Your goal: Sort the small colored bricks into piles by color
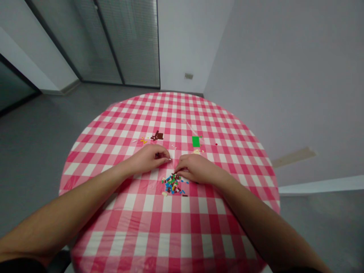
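Black sleeves (pixel 21 265) closest to camera, one behind each hand; left forearm (pixel 93 194) and right forearm (pixel 257 213) bare, both over the red-and-white checked tablecloth (pixel 165 223); left hand (pixel 152 157) half curled, fingers bent toward thumb, pale speck at the tips, cannot tell if piece or nail, so cannot tell if it has hold of anything; right hand (pixel 196 167) loosely bent, thumb and index close together at the far edge of the mixed brick pile (pixel 172 185), dark bit at the tips, cannot tell if pinched or just lying there; pile is nearer the camera than the left hand, just left of the right hand's fingers, mostly blue, green, brown; dark brown strip (pixel 184 195) on the near side of the right hand, apart from the pile; brown pieces (pixel 160 135) just beyond left hand, yellow pieces (pixel 143 141) beside them; tiny white pieces (pixel 174 146) beyond the gap between hands; cream pieces (pixel 196 151) just past right knuckles, green plate (pixel 196 141) beyond those; small red piece (pixel 216 144) farther right of right hand
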### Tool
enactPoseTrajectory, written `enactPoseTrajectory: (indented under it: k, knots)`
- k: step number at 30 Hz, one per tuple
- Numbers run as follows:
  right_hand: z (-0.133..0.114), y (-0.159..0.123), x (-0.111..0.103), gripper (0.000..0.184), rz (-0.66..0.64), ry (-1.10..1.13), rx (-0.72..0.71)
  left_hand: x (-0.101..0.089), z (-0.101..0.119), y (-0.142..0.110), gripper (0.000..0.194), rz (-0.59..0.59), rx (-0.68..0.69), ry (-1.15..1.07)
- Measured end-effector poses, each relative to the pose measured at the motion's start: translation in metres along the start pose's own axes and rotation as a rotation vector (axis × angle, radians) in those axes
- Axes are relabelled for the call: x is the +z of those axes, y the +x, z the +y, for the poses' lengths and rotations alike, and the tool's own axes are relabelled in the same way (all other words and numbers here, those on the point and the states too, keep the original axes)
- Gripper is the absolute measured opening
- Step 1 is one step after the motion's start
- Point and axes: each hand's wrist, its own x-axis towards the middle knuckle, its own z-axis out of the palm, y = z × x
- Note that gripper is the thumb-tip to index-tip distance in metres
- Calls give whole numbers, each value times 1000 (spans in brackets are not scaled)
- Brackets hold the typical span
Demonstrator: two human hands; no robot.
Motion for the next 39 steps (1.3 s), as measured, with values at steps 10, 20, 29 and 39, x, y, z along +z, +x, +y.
enactPoseTrajectory:
  k: [10, 20, 29, 39]
  knots:
    - [1, 3, 2, 17, 335, 196, 88, 0, -2, -1, 12, 100, 2, -50]
    - [5, 12, 21, 12, 438, 509, 171, 5, 6, -3, 13, 75, 30, -71]
    - [9, 15, 18, 8, 456, 672, 191, 4, 9, -3, 13, 35, 22, -75]
    - [5, 12, 13, 11, 517, 530, 94, 5, 10, -3, 12, 35, -10, -130]
